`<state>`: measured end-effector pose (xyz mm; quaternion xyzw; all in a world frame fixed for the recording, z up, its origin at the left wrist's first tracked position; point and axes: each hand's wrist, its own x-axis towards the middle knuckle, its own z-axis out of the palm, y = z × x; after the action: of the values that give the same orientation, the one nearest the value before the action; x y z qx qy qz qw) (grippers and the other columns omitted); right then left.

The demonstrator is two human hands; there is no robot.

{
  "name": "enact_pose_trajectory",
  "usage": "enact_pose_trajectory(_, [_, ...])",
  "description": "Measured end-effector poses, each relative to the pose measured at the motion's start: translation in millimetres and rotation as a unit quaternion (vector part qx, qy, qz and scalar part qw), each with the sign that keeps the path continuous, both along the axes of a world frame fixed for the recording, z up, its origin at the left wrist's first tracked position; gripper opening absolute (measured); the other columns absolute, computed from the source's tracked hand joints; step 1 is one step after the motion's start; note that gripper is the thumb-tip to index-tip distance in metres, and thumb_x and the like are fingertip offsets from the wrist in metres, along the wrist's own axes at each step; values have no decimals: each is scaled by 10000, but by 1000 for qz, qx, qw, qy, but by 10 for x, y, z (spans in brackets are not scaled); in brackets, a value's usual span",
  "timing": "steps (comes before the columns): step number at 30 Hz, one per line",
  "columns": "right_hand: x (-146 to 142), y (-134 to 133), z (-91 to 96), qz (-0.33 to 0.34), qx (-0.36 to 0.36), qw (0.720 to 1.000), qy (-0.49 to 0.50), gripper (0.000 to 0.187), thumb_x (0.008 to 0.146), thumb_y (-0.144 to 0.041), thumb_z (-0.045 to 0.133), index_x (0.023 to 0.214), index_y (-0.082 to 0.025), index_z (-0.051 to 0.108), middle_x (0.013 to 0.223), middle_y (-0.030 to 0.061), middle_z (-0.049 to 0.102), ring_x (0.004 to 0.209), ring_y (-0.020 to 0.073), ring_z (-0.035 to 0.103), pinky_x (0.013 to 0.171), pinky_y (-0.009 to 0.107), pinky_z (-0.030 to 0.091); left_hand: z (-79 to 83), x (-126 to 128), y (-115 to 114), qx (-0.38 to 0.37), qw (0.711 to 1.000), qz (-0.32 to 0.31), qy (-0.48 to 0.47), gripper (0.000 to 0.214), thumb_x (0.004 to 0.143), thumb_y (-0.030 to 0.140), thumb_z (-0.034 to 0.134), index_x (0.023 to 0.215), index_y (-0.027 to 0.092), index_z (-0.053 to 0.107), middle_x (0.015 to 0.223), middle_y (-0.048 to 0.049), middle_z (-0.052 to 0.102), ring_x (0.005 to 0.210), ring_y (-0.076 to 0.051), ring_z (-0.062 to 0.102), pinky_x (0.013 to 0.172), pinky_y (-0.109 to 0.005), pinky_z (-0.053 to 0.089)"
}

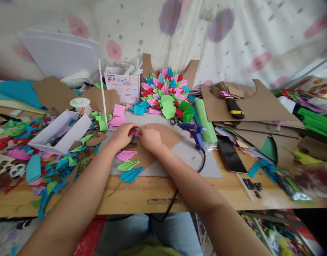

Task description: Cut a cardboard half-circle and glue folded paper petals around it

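Note:
Both my hands meet at the upper left of a brown cardboard piece (167, 137) with a curved edge. My left hand (123, 136) is closed in a pinch on a small pink paper piece (135, 133). Against it, my right hand (150, 138) is closed too, its fingertips on the same pink paper. The fingers hide most of that paper. Just below lie pleated paper petals: a pink petal (126, 155), a green petal (128, 165) and a blue petal (131, 174). A blue glue gun (196, 134) rests to the right of my right hand.
Behind stands a layered, many-coloured paper petal piece (165, 85). A white box (62, 131) and paper scraps (53, 177) crowd the left. At right are a green roll (206, 121), a phone (231, 153), a box cutter (234, 106) and stacked cardboard (248, 110). The glue gun's cord (172, 202) crosses the table's front edge.

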<state>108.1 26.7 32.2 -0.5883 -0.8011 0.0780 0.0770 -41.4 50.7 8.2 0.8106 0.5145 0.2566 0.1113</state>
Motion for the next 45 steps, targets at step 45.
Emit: enact_pose_trajectory(45, [-31,8,-58,1,9,1000,8,234,873,-200,432,997,-147,623,1034,121,645,975,214,582,771,288,450,-57,-2,29,32,997,7,-64,492,611,142,615,1090,169,508,1021,-74,637,991,-238,565,903,-397,430])
